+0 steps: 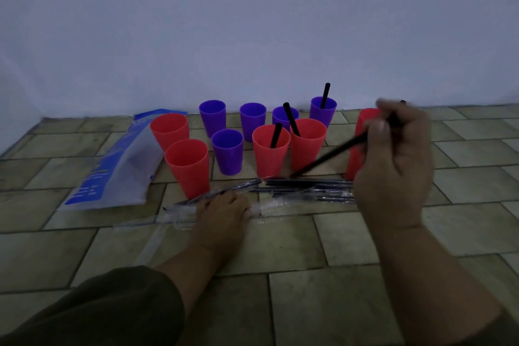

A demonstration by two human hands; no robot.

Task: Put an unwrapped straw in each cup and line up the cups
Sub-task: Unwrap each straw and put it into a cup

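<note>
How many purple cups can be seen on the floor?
5. Four purple cups stand in the back row near the wall, the rightmost holding a straw; the fifth stands nearer, between two red cups. The right hand could hide another.

A plain pale wall (252, 22) fills the upper half and meets the floor (337, 241) along a straight line. The floor has rectangular beige tiles laid staggered, with dark joints. The light is dim and bluish.

Right hand (393, 166) grips straw (331, 156), left hand (223, 212) on wrappers (280, 206)
</note>
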